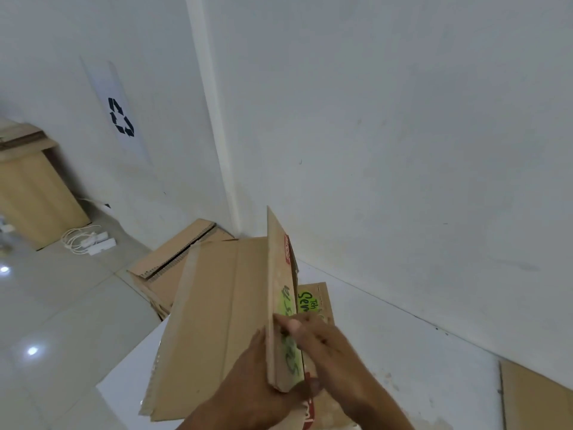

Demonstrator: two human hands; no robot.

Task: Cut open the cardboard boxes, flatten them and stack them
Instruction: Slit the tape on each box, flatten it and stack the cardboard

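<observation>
Head view showed the flattening step. The cardboard box (217, 305), cut open and holding nothing, was held above the white tabletop (403, 352) with 1 printed panel standing upright. The left hand (257, 377) gripped its near edge and the right hand (322, 342) pinched the panel. Next, I judged, that panel needed pressing flat, then carrying to the flattened stack (173, 262) on the floor (62, 305) by the corner.

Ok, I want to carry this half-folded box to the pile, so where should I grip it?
Grip the upright panel of the box at its near end, coming from your side, left hand on its plain face, right hand on the printed one. It stands edge-on to you, the other panel sloping away leftward, so squeezing both faces should steady it.
</observation>
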